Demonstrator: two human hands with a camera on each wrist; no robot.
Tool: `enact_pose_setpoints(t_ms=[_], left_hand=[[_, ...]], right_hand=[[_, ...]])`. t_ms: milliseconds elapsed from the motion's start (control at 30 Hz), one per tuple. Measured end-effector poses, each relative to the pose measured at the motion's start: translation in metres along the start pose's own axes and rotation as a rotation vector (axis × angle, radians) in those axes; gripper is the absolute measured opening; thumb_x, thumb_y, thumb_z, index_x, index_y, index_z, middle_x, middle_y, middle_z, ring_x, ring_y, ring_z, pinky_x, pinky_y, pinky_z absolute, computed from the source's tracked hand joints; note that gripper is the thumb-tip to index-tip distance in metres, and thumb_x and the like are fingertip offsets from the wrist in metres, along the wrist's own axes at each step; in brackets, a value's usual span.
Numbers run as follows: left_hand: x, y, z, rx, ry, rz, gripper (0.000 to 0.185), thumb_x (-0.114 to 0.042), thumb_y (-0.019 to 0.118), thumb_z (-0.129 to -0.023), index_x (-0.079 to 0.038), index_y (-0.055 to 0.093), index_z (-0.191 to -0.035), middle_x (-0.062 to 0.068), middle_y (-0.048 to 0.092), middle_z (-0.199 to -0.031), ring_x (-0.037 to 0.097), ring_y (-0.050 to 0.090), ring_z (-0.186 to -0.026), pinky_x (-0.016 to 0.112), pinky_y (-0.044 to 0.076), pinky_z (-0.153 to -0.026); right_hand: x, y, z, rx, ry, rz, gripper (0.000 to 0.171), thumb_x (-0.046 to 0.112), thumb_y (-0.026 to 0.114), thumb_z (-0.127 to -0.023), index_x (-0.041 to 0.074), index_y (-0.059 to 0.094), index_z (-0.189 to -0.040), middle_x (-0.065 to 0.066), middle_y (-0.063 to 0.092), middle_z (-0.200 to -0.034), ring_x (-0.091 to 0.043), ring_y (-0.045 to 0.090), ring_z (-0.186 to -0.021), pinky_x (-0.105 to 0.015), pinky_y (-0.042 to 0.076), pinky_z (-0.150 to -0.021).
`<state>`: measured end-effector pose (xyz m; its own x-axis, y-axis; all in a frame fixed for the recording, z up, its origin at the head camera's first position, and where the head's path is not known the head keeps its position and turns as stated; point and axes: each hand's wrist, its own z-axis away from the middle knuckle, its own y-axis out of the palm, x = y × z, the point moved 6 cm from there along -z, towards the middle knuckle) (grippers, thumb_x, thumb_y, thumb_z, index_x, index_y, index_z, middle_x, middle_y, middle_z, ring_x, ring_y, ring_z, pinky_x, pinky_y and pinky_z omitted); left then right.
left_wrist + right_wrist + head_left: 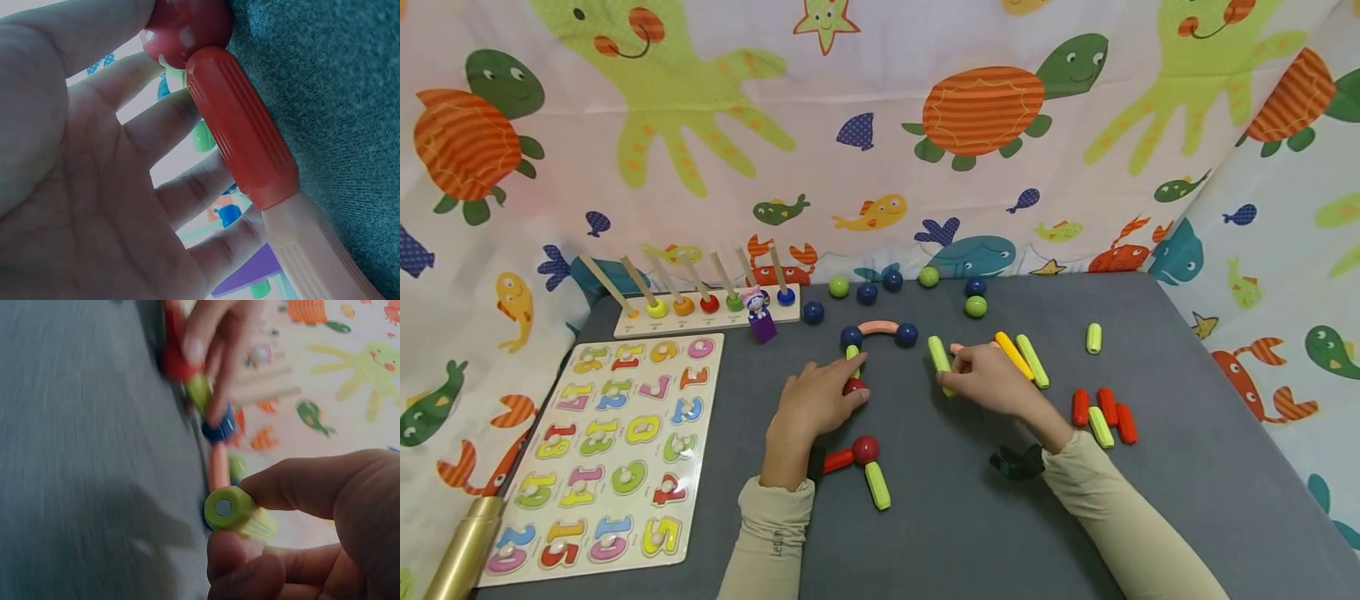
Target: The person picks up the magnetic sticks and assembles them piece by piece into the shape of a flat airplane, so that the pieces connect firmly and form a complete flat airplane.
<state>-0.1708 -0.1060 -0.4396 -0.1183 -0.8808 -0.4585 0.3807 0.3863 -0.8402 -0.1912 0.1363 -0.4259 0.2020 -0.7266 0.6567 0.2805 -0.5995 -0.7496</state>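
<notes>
My left hand (816, 400) lies over a chain of rods and balls, its fingers extended. Its thumb touches a red ball (190, 28), and the index finger reaches along a light green rod toward a blue ball (852, 337). From the red ball runs a red rod (240, 125), then a pale pink rod (312, 244), mostly hidden by the hand in the head view. A curved pink rod (878, 327) links to a second blue ball (907, 335). My right hand (988, 379) pinches a light green rod (224, 509), its metal-tipped end visible.
Near my left wrist, a red ball (866, 450) joins a green rod (877, 486). Yellow (1015, 357) and red rods (1126, 423) lie rightward. Blue and green balls (975, 307) line the back. A number board (696, 467) and peg stand (709, 321) occupy the left.
</notes>
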Motion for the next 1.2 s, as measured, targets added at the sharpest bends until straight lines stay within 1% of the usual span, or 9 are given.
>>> enact_pose_setpoints(t_ms=[167, 400, 533, 633, 733, 833, 900, 1000, 1200], left_hand=[[0.002, -0.002, 0.002, -0.01, 0.011, 0.009, 0.063, -0.036, 0.067, -0.108, -0.023, 0.045, -0.165, 0.006, 0.049, -0.164, 0.047, 0.042, -0.144, 0.071, 0.029, -0.115], [0.003, -0.003, 0.001, -0.007, 0.012, 0.003, 0.063, -0.035, 0.068, -0.107, -0.024, 0.046, -0.165, 0.006, 0.05, -0.163, 0.044, 0.045, -0.14, 0.069, 0.032, -0.114], [0.004, -0.002, 0.0, -0.001, 0.01, -0.004, 0.063, -0.035, 0.068, -0.107, -0.025, 0.046, -0.165, 0.006, 0.05, -0.163, 0.041, 0.047, -0.136, 0.067, 0.034, -0.113], [0.004, -0.001, 0.0, 0.001, 0.007, -0.005, 0.062, -0.035, 0.068, -0.107, -0.025, 0.046, -0.165, 0.005, 0.049, -0.163, 0.041, 0.047, -0.136, 0.067, 0.034, -0.113], [0.004, -0.002, 0.0, 0.004, 0.008, 0.003, 0.062, -0.035, 0.067, -0.107, -0.025, 0.045, -0.165, 0.005, 0.048, -0.164, 0.042, 0.046, -0.137, 0.067, 0.033, -0.114], [0.002, -0.002, 0.0, 0.003, 0.012, 0.011, 0.062, -0.034, 0.067, -0.107, -0.025, 0.046, -0.165, 0.006, 0.049, -0.164, 0.042, 0.046, -0.137, 0.067, 0.033, -0.114], [0.002, -0.003, 0.0, 0.004, 0.011, 0.017, 0.062, -0.034, 0.068, -0.107, -0.025, 0.046, -0.164, 0.006, 0.049, -0.164, 0.042, 0.046, -0.136, 0.066, 0.032, -0.114], [0.003, -0.002, 0.001, 0.009, 0.01, 0.019, 0.063, -0.033, 0.07, -0.106, -0.024, 0.047, -0.164, 0.007, 0.049, -0.163, 0.044, 0.045, -0.138, 0.067, 0.031, -0.115], [0.006, -0.002, 0.003, 0.019, 0.017, 0.047, 0.065, -0.03, 0.073, -0.104, -0.025, 0.047, -0.164, 0.007, 0.049, -0.163, 0.046, 0.041, -0.142, 0.066, 0.027, -0.118]], right_hand=[[0.009, 0.028, -0.019, 0.073, 0.005, -0.067, 0.031, 0.021, 0.074, -0.098, 0.009, 0.068, -0.07, 0.001, 0.053, -0.064, -0.016, 0.049, -0.056, -0.028, 0.035, -0.055], [0.007, 0.04, -0.029, 0.033, 0.132, -0.115, 0.031, 0.024, 0.074, -0.101, 0.008, 0.071, -0.075, -0.003, 0.061, -0.066, -0.019, 0.055, -0.058, -0.029, 0.042, -0.056], [0.008, 0.04, -0.031, 0.021, 0.149, -0.108, 0.03, 0.026, 0.073, -0.102, 0.008, 0.071, -0.078, -0.002, 0.061, -0.067, -0.018, 0.057, -0.059, -0.029, 0.044, -0.056], [0.011, 0.035, -0.034, 0.004, 0.096, -0.044, 0.032, 0.026, 0.068, -0.105, 0.007, 0.072, -0.079, -0.002, 0.056, -0.063, -0.019, 0.054, -0.056, -0.029, 0.041, -0.053], [0.01, 0.018, -0.038, -0.102, 0.042, 0.06, 0.029, 0.022, 0.064, -0.107, 0.002, 0.074, -0.089, -0.006, 0.057, -0.067, -0.023, 0.056, -0.058, -0.034, 0.045, -0.055], [0.004, -0.006, -0.045, -0.246, 0.035, 0.195, 0.026, 0.019, 0.064, -0.107, -0.005, 0.074, -0.112, -0.018, 0.066, -0.09, -0.034, 0.065, -0.079, -0.048, 0.056, -0.069], [-0.005, -0.017, -0.051, -0.289, 0.059, 0.275, 0.032, 0.017, 0.063, -0.106, -0.005, 0.069, -0.13, -0.026, 0.064, -0.112, -0.043, 0.064, -0.099, -0.058, 0.056, -0.081], [-0.021, -0.024, -0.061, -0.248, 0.097, 0.349, 0.04, 0.014, 0.061, -0.107, -0.002, 0.063, -0.144, -0.034, 0.053, -0.131, -0.052, 0.056, -0.115, -0.067, 0.051, -0.089], [-0.033, -0.022, -0.068, -0.165, 0.047, 0.387, 0.034, 0.007, 0.061, -0.104, -0.006, 0.067, -0.135, -0.035, 0.059, -0.122, -0.053, 0.059, -0.11, -0.065, 0.05, -0.093]])
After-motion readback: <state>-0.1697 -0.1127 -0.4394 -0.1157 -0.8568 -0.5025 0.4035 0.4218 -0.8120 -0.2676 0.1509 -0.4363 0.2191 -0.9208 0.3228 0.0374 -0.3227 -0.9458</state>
